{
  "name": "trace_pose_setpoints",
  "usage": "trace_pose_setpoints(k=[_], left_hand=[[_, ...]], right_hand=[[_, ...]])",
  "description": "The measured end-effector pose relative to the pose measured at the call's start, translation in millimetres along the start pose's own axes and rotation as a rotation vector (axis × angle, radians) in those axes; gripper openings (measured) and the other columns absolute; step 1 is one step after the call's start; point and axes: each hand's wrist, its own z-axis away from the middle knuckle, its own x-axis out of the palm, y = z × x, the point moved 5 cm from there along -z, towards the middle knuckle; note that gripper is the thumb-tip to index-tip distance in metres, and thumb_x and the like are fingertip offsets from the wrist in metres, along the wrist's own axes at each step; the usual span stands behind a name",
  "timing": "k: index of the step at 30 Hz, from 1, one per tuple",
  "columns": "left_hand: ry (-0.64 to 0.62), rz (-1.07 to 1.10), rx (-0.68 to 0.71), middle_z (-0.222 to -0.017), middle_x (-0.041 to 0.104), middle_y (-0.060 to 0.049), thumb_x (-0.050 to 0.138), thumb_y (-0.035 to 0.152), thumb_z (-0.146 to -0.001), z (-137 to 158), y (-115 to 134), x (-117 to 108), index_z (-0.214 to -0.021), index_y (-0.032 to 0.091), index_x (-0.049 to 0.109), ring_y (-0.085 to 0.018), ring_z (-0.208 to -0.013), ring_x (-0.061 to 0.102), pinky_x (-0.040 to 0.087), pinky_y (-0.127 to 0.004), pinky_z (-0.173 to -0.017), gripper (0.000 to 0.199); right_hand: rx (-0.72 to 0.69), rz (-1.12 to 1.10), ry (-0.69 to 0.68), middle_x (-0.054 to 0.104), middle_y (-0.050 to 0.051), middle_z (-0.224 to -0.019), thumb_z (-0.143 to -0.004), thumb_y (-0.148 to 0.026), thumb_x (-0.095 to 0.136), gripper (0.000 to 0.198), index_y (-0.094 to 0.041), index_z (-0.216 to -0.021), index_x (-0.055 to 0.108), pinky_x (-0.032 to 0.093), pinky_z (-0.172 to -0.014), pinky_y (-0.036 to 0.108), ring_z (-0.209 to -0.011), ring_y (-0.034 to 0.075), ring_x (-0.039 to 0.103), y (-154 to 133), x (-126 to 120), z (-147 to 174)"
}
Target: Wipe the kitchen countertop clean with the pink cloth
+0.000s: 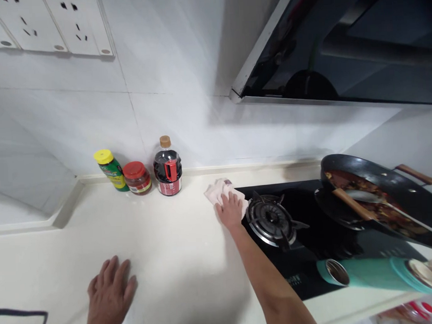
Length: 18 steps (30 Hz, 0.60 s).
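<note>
i've got r hand (231, 212) loosely spread on the cloth (214, 192), which pokes out ahead of it, long axis unclear tbh, l hand (110, 291) well left, also spread.

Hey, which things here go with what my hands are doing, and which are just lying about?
Seems in use:
cloth, under your right hand
counter, beneath the cloth and your left hand

Apparently just lying about:
bottle of dark liquid
red-lidded jar
yellow-capped container
pan, with a ladle in it
teal tube-shaped thing
</note>
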Motion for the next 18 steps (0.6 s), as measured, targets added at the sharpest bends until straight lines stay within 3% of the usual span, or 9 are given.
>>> trace_pose_setpoints(k=[6,11,14,18], left_hand=[[-0.046,-0.042,-0.023,-0.157,0.042,-0.016,0.033,0.042,-0.098,-2.2,5.7,-6.6,-0.138,0.019,0.059,-0.029,-0.152,0.024,0.019,-0.049,-0.120,0.053],[-0.064,-0.040,0.000,-0.157,0.040,-0.017,0.025,0.047,-0.100,-2.9,11.7,-12.0,-0.139,0.016,0.058,-0.031,-0.150,0.025,0.021,-0.050,-0.118,0.060],[-0.067,-0.025,-0.009,-0.156,0.040,-0.017,0.022,0.048,-0.101,-3.1,12.0,-14.1,-0.139,0.016,0.058,-0.032,-0.149,0.026,0.021,-0.051,-0.118,0.061],[-0.076,-0.004,-0.017,-0.157,0.039,-0.017,0.022,0.049,-0.102,-4.1,12.4,-14.8,-0.139,0.017,0.057,-0.032,-0.150,0.024,0.021,-0.052,-0.118,0.060]], right_hand=[[-0.190,-0.036,-0.065,0.045,0.019,-0.152,-0.094,-0.036,0.060,0.046,-0.010,-0.132,0.058,0.018,-0.123,0.047,-0.145,0.031,0.033,-16.0,-1.1,34.3],[-0.157,-0.051,-0.028,0.045,0.026,-0.149,-0.094,-0.039,0.061,0.049,-0.007,-0.130,0.055,0.020,-0.122,0.052,-0.144,0.035,0.033,-22.7,-15.2,81.0],[-0.128,-0.039,0.004,0.044,0.028,-0.148,-0.097,-0.036,0.054,0.045,-0.005,-0.129,0.054,0.021,-0.121,0.055,-0.145,0.036,0.031,-22.6,-39.9,143.5],[-0.134,-0.039,0.036,0.050,0.022,-0.145,-0.098,-0.032,0.050,0.034,-0.013,-0.126,0.055,0.033,-0.116,0.054,-0.142,0.033,0.037,-8.3,-74.8,261.5]])
